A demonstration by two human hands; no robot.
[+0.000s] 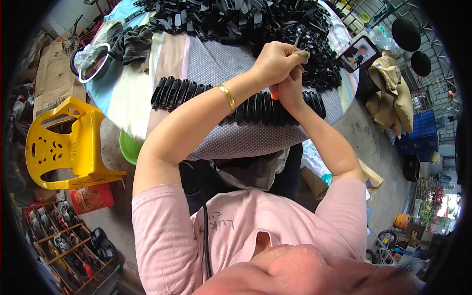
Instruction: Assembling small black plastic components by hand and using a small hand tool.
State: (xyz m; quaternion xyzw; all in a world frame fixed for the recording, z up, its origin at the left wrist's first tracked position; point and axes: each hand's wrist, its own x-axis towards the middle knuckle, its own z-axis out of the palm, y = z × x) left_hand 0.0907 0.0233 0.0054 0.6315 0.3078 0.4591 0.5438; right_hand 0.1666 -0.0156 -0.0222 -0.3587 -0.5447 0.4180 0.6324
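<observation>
Hands clasped over a black clip above the counter (147, 93)

Left hand (276, 61) curls over the right hand (289, 91), pinching a small black clip (303, 55), mostly hidden; an orange tool (274, 94) barely peeks out beneath, above the clip row (196, 91).

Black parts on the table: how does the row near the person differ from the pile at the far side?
The row is lined up side by side in one neat band; the pile is a loose, tangled heap. The row lies at the table's near side, partly hidden by the forearms; the pile covers far more of the far side. Both look like the same black parts.
</observation>
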